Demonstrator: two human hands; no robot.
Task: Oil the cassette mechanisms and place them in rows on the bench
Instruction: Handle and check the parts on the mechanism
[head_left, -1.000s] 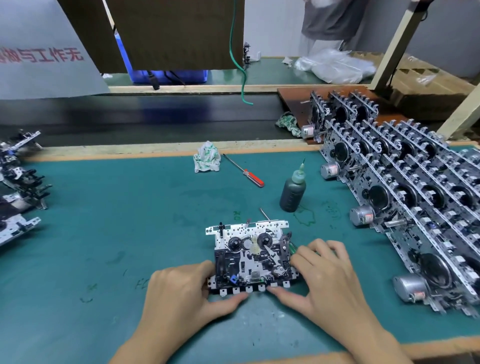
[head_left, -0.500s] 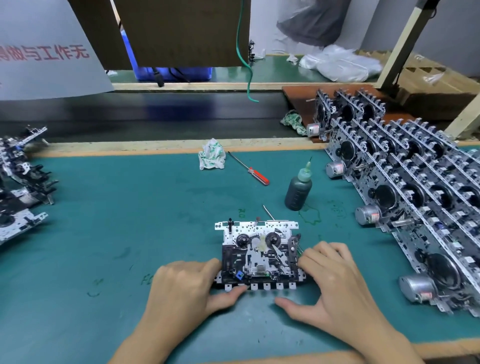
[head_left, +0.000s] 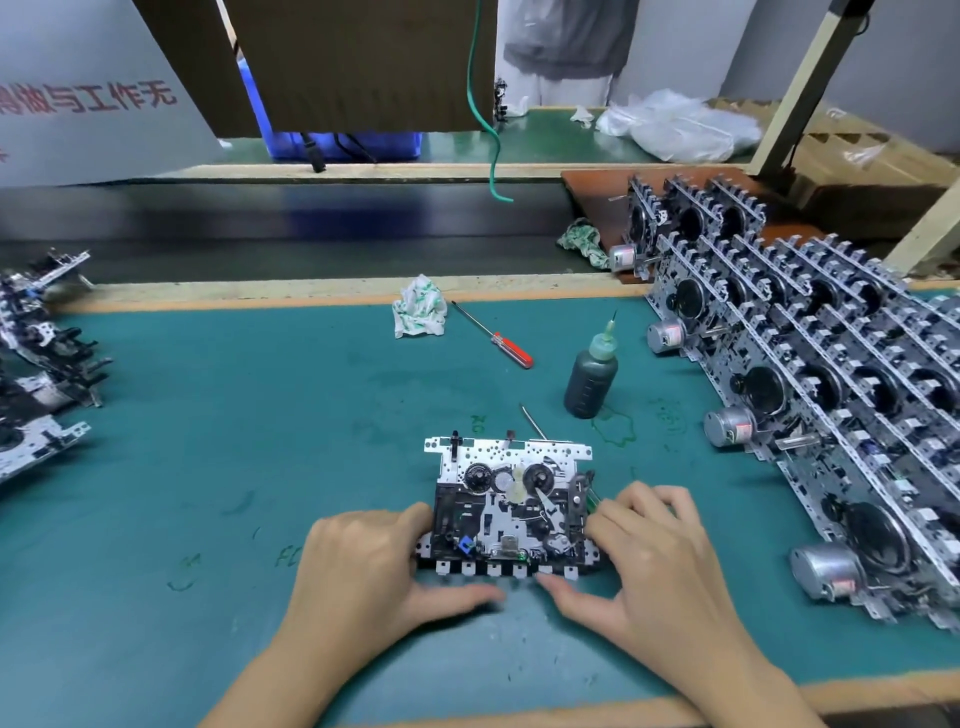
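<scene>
A cassette mechanism (head_left: 511, 501) lies flat on the green bench mat (head_left: 234, 441), near the front edge. My left hand (head_left: 371, 566) grips its left side, thumb along the front row of keys. My right hand (head_left: 657, 558) grips its right side, thumb near the front edge, fingers curled over the right edge. A dark oil bottle (head_left: 591, 379) with a green needle nozzle stands upright behind the mechanism to the right. Rows of mechanisms (head_left: 831, 395) with silver motors stand on edge along the right of the bench.
A red-handled screwdriver (head_left: 496, 336) and a crumpled cloth (head_left: 420, 315) lie at the back of the mat. Several more mechanisms (head_left: 36, 374) are piled at the left edge. A thin metal pin (head_left: 533, 422) lies behind the held mechanism. A dark conveyor belt (head_left: 291, 234) runs behind the bench.
Both hands stay on the mechanism's sides; the thumbs have shifted slightly along the front keys. The rest of the view shift comes from the camera moving.
</scene>
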